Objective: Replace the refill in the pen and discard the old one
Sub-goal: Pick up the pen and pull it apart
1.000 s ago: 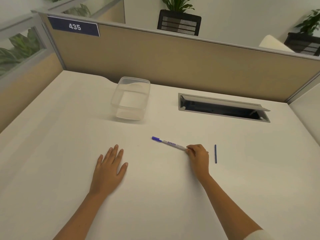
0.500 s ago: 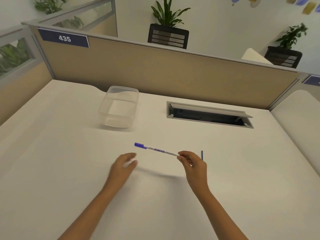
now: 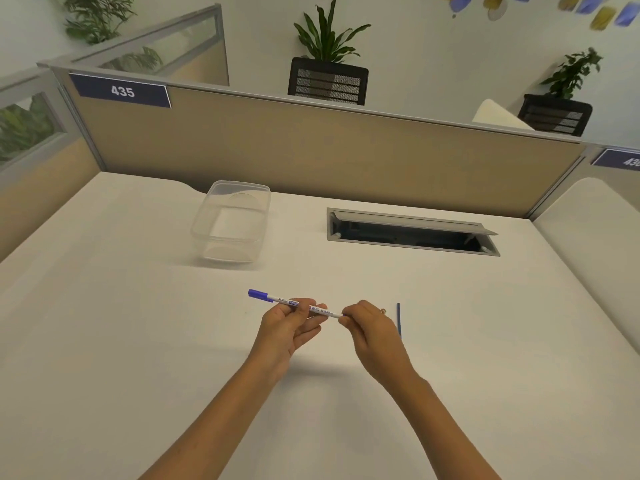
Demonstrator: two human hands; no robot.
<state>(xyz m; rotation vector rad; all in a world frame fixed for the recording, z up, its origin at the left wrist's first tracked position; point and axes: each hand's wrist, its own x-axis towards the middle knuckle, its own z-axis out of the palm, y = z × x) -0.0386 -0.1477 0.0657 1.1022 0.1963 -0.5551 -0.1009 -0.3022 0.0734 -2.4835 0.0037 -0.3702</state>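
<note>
A thin white pen [image 3: 322, 310] with a blue cap at its left end is held level above the white desk [image 3: 138, 341]. My left hand [image 3: 289, 323] grips the pen's middle from below. My right hand [image 3: 369, 325] pinches the pen's right end, which its fingers hide. A thin blue refill [image 3: 399, 318] lies on the desk just right of my right hand, apart from it. A clear plastic container [image 3: 232, 225] stands open on the desk beyond the pen, to the left.
A grey cable hatch [image 3: 412, 230] with its flap raised is set into the desk at the back right. A tan partition [image 3: 311, 147] closes the far side and left. A second desk top [image 3: 595, 237] adjoins on the right.
The pen was lifted off the desk by my right hand. My left hand left the desk, moved right and took hold of the pen's middle.
</note>
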